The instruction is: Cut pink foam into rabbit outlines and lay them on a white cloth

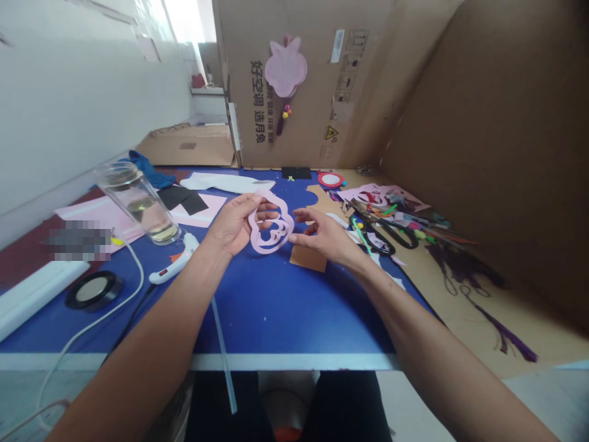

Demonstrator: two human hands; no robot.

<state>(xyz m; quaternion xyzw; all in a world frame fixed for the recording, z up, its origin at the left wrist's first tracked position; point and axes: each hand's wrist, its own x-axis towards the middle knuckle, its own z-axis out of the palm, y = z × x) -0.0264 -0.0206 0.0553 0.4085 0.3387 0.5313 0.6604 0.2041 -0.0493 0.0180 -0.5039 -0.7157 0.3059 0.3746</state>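
A pink paper cutout (271,224) with curving, scalloped openings stands tilted above the blue tabletop (271,307). My left hand (234,224) grips its upper left side between fingers and thumb. My right hand (322,236) is to the right of it, fingers apart, with the thumb tip at or very near the cutout's lower right edge. Under my right palm lies a square of brown kraft paper (308,259). A white hot glue gun (172,261) lies just below my left wrist, with a translucent glue stick (223,350) running down past the table edge.
A clear glass tumbler (138,202) holding some liquid stands at left, by pink and black paper sheets. A tape roll (94,290) and white cord lie at lower left. Black-handled scissors (381,233) and scraps lie at right, with purple tassels (478,288) beyond. Cardboard (483,104) walls the back and right.
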